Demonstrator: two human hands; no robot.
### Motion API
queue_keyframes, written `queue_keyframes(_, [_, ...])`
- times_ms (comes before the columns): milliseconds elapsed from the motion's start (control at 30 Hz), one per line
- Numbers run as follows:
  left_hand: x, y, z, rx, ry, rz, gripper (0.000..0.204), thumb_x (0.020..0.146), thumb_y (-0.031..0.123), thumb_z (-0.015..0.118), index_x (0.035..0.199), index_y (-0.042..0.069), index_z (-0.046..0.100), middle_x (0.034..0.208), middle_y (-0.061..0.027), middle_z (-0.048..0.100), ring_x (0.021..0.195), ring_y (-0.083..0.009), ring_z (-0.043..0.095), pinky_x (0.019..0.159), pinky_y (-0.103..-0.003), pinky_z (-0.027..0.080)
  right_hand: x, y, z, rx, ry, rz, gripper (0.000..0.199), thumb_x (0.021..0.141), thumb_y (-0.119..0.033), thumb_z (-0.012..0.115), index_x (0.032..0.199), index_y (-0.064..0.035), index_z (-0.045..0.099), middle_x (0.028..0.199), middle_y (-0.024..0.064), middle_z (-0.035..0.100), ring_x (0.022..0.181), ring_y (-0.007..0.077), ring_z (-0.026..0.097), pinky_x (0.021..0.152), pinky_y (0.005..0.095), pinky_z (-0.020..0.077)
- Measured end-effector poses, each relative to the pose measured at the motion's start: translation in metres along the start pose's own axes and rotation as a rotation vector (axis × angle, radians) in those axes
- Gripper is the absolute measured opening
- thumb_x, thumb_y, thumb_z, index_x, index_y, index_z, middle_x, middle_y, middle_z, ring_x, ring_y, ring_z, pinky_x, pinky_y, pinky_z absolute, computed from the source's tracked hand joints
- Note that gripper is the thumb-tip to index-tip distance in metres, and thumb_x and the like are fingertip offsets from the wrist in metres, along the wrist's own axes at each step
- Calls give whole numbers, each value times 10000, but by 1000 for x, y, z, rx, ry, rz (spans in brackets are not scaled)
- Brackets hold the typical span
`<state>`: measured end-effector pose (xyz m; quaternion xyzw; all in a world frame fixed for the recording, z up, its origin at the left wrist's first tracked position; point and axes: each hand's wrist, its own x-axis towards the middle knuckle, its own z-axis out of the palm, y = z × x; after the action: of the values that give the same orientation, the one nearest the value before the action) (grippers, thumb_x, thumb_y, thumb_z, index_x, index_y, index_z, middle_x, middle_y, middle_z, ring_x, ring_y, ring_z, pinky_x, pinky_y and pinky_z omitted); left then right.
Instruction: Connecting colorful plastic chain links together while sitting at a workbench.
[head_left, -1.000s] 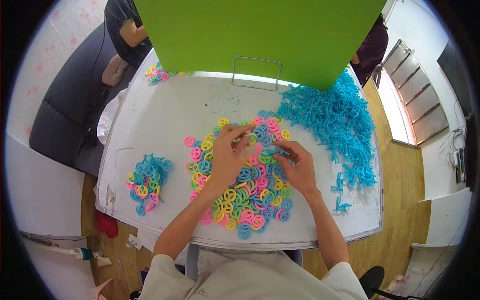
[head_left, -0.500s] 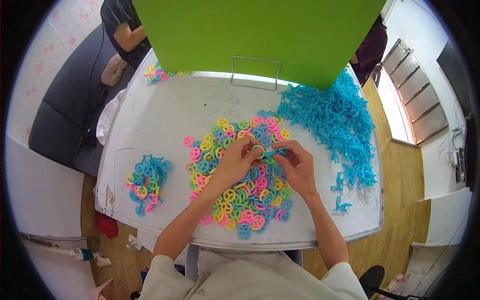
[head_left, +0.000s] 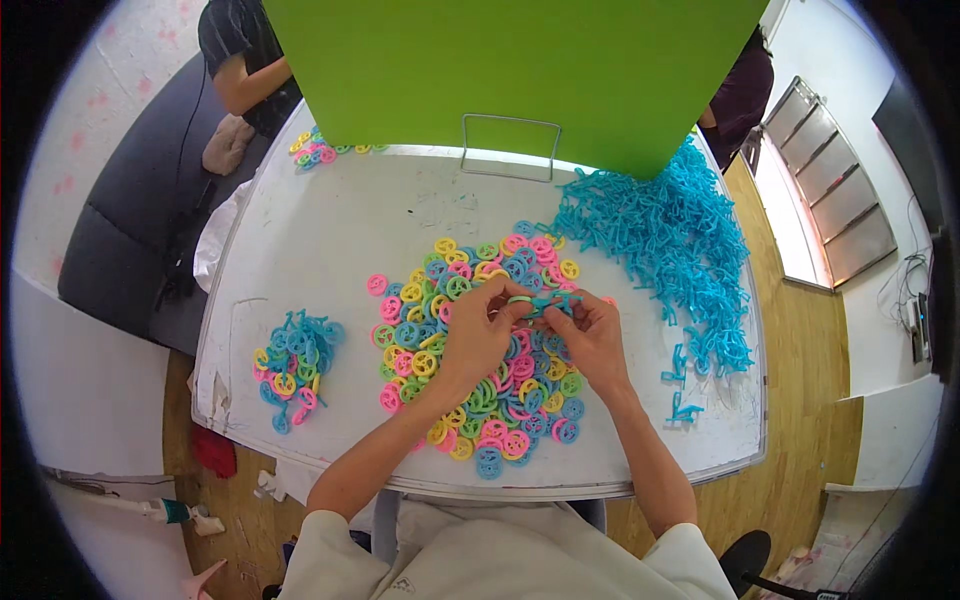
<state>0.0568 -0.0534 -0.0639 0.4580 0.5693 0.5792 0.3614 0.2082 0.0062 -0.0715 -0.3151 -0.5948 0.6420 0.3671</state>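
Observation:
Over the middle of the table, my left hand (head_left: 476,335) pinches a small green spoked plastic wheel (head_left: 519,299). My right hand (head_left: 597,345) is closed on a small blue branched plastic piece (head_left: 556,302). The wheel and the blue piece meet between my fingertips; whether they are joined is too small to tell. Beneath both hands spreads a heap of spoked plastic wheels (head_left: 483,402) in pink, yellow, green and blue. At the right lies a large heap of blue plastic pieces (head_left: 655,235) like the one in my fingers.
A smaller cluster of wheels with blue pieces (head_left: 297,362) lies on the white table (head_left: 350,230) at left. Across the far side stands a green panel (head_left: 510,70), a wire frame (head_left: 510,148) before it. Two people are partly visible behind it; one bare arm (head_left: 250,88) shows at left.
My hands have drawn slightly closer together, bringing the blue piece up against the green wheel. The wheel has tilted and now shows more edge-on. The heaps look unchanged.

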Motion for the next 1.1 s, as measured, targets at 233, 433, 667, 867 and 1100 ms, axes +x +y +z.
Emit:
queue_keyframes(233, [1, 8, 0, 44, 9, 33, 112, 866, -76, 507, 920, -30, 593, 777, -76, 647, 665, -90, 575, 584, -224, 450, -1, -20, -3, -129, -31, 207, 161, 878, -72, 626, 1012, 13, 652, 842, 70, 682, 760, 103, 651, 677, 223, 518])
queue_keyframes(433, [-5, 3, 7, -5, 36, 91, 209, 863, -116, 455, 966, -30, 615, 755, -93, 632, 736, -104, 624, 628, -240, 485, -3, -14, -5, 20, 1, 170, 168, 876, -115, 645, 1005, -8, 656, 834, 61, 679, 773, 103, 647, 709, 233, 512])
queue_keyframes(667, [-10, 10, 13, 52, 93, 233, 236, 871, -126, 432, 981, -26, 616, 725, -91, 585, 713, -106, 610, 666, -243, 520, -5, -10, -6, 380, 0, 421, 140, 894, -168, 641, 931, -33, 627, 820, 37, 650, 765, 108, 630, 701, 247, 512])
queue_keyframes(867, [-10, 18, 13, 0, 51, 161, 187, 900, -104, 408, 986, -51, 566, 866, -117, 642, 751, -114, 617, 701, -265, 561, -6, -14, 1, 336, 61, 405, 138, 895, -172, 643, 884, -37, 620, 800, 42, 650, 724, 106, 620, 685, 242, 513])
queue_keyframes(1100, [-10, 22, 12, -70, 55, 74, 107, 924, -76, 394, 953, -67, 496, 1028, -152, 655, 852, -136, 636, 727, -291, 578, -11, -12, 14, 114, 179, 184, 168, 880, -200, 665, 840, -43, 619, 791, 59, 669, 696, 110, 633, 623, 220, 494])
